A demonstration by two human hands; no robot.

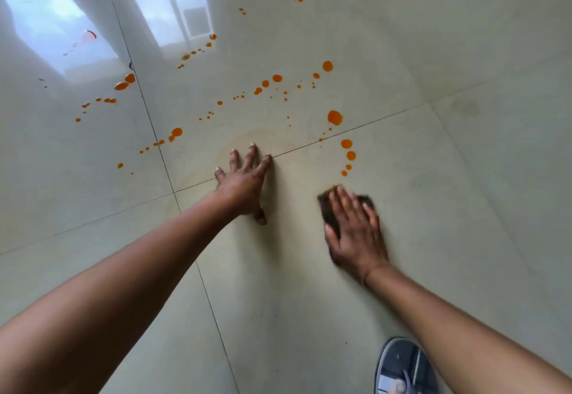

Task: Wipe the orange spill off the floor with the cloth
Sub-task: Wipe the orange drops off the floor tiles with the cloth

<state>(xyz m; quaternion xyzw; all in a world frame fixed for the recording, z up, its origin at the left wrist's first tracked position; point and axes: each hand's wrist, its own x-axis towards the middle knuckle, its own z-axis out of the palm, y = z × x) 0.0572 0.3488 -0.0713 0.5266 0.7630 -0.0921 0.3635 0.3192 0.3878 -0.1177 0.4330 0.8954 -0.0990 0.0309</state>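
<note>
Orange drops of the spill [334, 117] lie scattered over the glossy pale floor tiles [464, 177], from the far window reflection down to a short curved row of drops [350, 155] just beyond my right hand. My right hand [356, 232] presses flat on a dark cloth [328, 208], which shows at the fingertips and left of the palm. My left hand [244, 183] rests flat on the floor with fingers spread, holding nothing. A faint yellowish smear [247, 140] lies on the tile around its fingertips.
A grey shoe [402, 369] stands at the bottom edge beside my right forearm. Dark grout lines [161, 146] cross near my left wrist. A bright window reflection [62, 22] fills the upper left of the floor.
</note>
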